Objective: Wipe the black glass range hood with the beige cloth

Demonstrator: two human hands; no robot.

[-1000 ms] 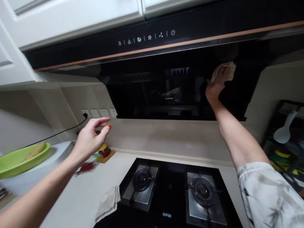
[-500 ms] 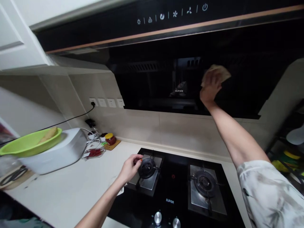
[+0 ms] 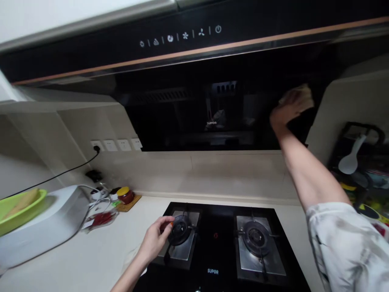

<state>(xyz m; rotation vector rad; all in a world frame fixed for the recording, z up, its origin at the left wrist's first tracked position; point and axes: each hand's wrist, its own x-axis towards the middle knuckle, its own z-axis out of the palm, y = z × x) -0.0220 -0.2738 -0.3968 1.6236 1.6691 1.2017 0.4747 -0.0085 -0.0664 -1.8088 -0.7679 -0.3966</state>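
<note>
Beige cloth (image 3: 299, 95), soft and light, is being pressed on the black range hood's (image 3: 182, 109) right end, bunched in the right hand's (image 3: 285, 111) grip. The left hand (image 3: 154, 241), fingers loosely curled and holding nothing, is resting beside the left burner (image 3: 180, 229) on the bench (image 3: 91, 259).

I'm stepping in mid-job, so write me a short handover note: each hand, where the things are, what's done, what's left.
Right hand: presses a beige cloth on the black glass panel of the range hood, near its right edge.
Left hand: rests at the left burner of the gas hob, holding nothing.
Done: cannot tell how much glass is wiped.
Left: probably the remaining panel; judge by looking.
</note>
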